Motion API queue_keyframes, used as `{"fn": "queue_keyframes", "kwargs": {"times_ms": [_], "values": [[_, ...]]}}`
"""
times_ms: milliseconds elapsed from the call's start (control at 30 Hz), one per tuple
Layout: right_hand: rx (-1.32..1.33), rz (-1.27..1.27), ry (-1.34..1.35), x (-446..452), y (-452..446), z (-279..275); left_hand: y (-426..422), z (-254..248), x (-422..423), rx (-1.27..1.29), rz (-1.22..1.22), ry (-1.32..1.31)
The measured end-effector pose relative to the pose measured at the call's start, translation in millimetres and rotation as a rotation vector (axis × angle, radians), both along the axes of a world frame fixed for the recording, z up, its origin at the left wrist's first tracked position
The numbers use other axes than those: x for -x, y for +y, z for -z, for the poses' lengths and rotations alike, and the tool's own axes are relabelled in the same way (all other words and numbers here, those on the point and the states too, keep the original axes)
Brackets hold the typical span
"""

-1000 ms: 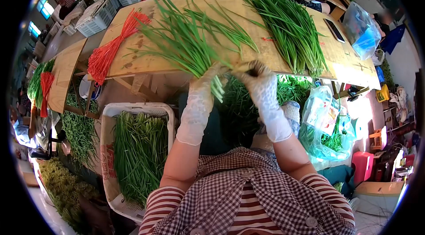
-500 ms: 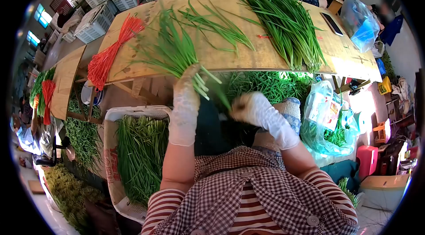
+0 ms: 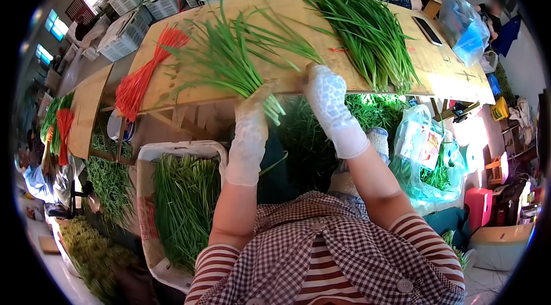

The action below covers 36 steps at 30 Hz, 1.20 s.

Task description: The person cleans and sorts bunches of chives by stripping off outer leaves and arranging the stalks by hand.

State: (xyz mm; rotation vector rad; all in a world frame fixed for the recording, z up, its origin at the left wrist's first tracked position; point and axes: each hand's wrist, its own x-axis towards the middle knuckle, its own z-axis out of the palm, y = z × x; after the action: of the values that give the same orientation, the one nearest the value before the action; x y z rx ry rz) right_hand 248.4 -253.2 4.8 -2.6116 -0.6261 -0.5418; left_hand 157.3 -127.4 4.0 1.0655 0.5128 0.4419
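My left hand, in a white patterned glove, is closed around a bunch of garlic chives. The pale cut ends stick out below the fist and the green leaves fan over the table edge. My right hand, gloved the same way, is at the front edge of the table, by the lower ends of a few loose chives. Its fingertips are blurred and partly hidden, so I cannot tell whether they grip a stalk. A single chive blade shows beside my left wrist, above my lap.
A large chive pile and a phone lie on the wooden table, with red ties at the left. A white crate of chives stands at lower left. Plastic bags are at the right.
My right hand has moved up and forward from above my lap to the table edge. A blade that was by it now shows lower, near my left wrist. My left hand has shifted slightly right.
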Motion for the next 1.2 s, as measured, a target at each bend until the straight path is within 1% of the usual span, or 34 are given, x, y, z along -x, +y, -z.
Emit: {"fn": "queue_keyframes", "kwargs": {"times_ms": [67,133,200,233,300,333,367,400,467,500,567,600,633,733,767,800,867,900,933,967,1067,1100,1133,1200], "values": [[-0.111,-0.067,0.056,22,-2,-7,-10,-16,0,-0.007,-0.004,0.048],[-0.244,-0.146,0.148,39,-7,-4,-13,-16,-2,0.026,-0.018,0.019],[-0.397,-0.239,0.270,50,-13,2,-13,-1,-9,0.100,-0.046,-0.093],[-0.496,-0.216,0.389,52,-14,1,-13,2,-9,0.072,-0.015,-0.106],[-0.912,-0.407,0.789,45,-15,10,-12,6,-3,0.013,0.043,-0.133],[-1.122,-0.502,0.989,42,-17,12,-11,5,0,0.050,0.075,-0.094],[-1.124,-0.523,1.254,39,-28,10,-11,3,2,0.087,0.106,-0.056],[-1.181,-0.541,1.315,37,-33,11,-11,-1,4,0.123,0.138,-0.022],[-1.296,-0.576,1.437,35,-41,13,-13,-8,9,0.034,0.191,-0.079],[-1.151,-0.560,1.396,38,-49,13,-13,-13,11,-0.010,0.215,-0.107],[-0.483,-0.729,1.290,46,-63,15,-9,-41,14,-0.039,0.126,-0.051],[-0.150,-0.788,1.206,51,-69,16,-3,-49,14,-0.048,0.104,-0.101],[0.129,-0.900,0.826,55,-75,12,3,-56,13,-0.057,0.083,-0.152],[-0.029,-0.272,0.290,46,-68,-25,11,-76,7,0.004,0.149,-0.147],[-0.112,-0.169,0.162,30,-63,-30,12,-74,5,0.129,0.208,-0.131],[-0.197,-0.067,0.030,10,-56,-35,10,-67,-3,0.221,0.173,-0.130],[0.029,0.099,-0.132,-29,-36,-20,-1,-42,-21,0.403,0.104,-0.124],[0.110,0.092,-0.111,-50,-25,2,-6,-33,-23,0.373,0.108,-0.073],[0.193,0.085,-0.089,-62,-17,17,-11,-19,-26,0.420,0.129,-0.066],[0.300,0.106,-0.100,-53,-11,14,-19,-17,-23,0.448,0.140,-0.029],[0.108,-0.091,0.035,-18,-24,-2,-32,-5,-14,0.493,0.198,0.008],[-0.032,-0.081,0.090,4,-30,-10,-34,-1,-12,0.501,0.222,0.008],[-0.049,-0.089,0.131,19,-33,-8,-37,-1,-9,0.471,0.227,0.021],[-0.044,-0.261,0.133,47,-46,1,-41,-2,-3,0.411,0.244,0.055]]}}
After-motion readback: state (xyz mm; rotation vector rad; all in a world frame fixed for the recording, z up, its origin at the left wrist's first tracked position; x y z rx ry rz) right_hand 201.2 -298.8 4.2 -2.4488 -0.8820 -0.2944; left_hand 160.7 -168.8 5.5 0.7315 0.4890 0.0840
